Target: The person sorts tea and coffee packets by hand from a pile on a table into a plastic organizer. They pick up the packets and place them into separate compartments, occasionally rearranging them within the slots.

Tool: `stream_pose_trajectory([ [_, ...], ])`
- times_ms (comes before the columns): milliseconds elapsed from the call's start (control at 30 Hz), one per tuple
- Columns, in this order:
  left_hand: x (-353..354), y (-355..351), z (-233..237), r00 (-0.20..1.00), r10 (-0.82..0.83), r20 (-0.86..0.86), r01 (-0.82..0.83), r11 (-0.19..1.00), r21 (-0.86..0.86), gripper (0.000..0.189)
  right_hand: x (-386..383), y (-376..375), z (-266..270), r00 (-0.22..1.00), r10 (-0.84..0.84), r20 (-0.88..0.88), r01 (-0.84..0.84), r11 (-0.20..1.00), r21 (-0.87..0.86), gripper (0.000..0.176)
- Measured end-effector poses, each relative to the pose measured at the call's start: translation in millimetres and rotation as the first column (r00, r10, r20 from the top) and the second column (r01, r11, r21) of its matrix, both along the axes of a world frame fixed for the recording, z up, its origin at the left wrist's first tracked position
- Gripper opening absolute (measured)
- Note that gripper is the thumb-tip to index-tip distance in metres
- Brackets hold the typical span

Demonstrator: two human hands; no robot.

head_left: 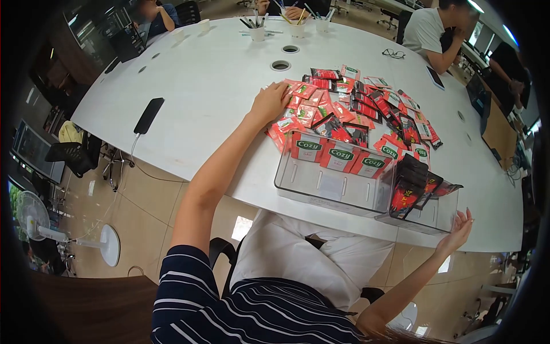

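My left hand is at the left edge of a heap of small red tea sachets. Its fingers curl down over the outermost sachets, and the fingertips are partly hidden. By the near right corner of a clear plastic organizer box, my right hand is raised with fingers apart and nothing in them. Red "Cozy" tea sachets stand in a row along the box's far side. Black-and-red coffee sticks stand bunched in its right compartment. More coffee sticks lie mixed through the heap behind the box.
A black phone with a white cable lies on the white table at left. Pen cups, cable holes, eyeglasses and another phone are farther back. Other people sit around the far side.
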State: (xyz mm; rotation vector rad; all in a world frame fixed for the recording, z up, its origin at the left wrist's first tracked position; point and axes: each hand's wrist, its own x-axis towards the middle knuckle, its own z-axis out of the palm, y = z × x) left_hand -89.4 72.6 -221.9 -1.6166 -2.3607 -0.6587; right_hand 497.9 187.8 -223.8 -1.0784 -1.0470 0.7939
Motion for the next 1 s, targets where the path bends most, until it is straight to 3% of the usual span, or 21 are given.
stream_pose_trajectory([
  [67,3.3,-0.9,0.8,0.993,-0.035,-0.113,0.041,0.998,0.054,0.035,0.0,0.2,1.1,1.000,0.002,0.006,-0.002,1.000,-0.006,0.044],
  [167,3.4,-0.4,0.2,0.976,-0.038,-0.213,0.045,0.999,0.025,0.037,-4.5,-3.4,3.8,1.000,-0.001,0.002,0.001,1.000,-0.001,0.044],
  [267,20.1,-6.1,19.0,0.989,0.028,-0.144,-0.026,1.000,0.014,0.040,-4.9,-3.7,4.9,1.000,-0.001,0.024,0.001,1.000,-0.008,0.044],
  [367,35.7,-14.0,32.9,0.988,-0.129,-0.080,0.138,0.983,0.120,0.041,-3.8,-3.0,3.5,1.000,0.006,0.026,-0.005,1.000,-0.009,0.044],
  [467,40.6,-10.0,24.5,0.918,-0.338,-0.208,0.364,0.926,0.099,0.041,-2.8,-2.7,0.9,1.000,0.015,0.008,-0.015,1.000,-0.013,0.043],
  [500,44.5,-7.7,27.8,0.943,-0.321,-0.087,0.322,0.947,0.001,0.041,-2.6,-2.3,1.9,1.000,0.018,0.004,-0.018,1.000,-0.015,0.043],
  [600,43.7,1.3,27.0,0.944,-0.317,-0.087,0.317,0.948,-0.019,0.040,-5.8,-3.9,4.9,1.000,0.029,0.010,-0.029,0.999,-0.026,0.043],
  [700,43.9,11.6,37.6,0.954,-0.271,-0.127,0.251,0.955,-0.157,0.042,-4.1,-1.5,2.2,0.999,0.039,0.013,-0.039,0.999,-0.025,0.043],
  [800,41.8,25.5,37.4,0.944,-0.283,-0.170,0.260,0.955,-0.146,0.041,-7.1,-4.5,3.0,0.999,0.040,-0.006,-0.040,0.999,0.002,0.043],
  [933,43.3,48.4,37.6,0.927,-0.261,-0.269,0.169,0.931,-0.322,0.029,-6.4,-3.2,2.5,0.999,0.043,-0.014,-0.043,0.999,0.008,0.043],
  [1000,43.7,47.3,35.8,0.929,-0.277,-0.246,0.232,0.953,-0.195,0.028,-5.1,-1.6,2.0,0.998,0.058,-0.015,-0.058,0.998,0.003,0.042],
])
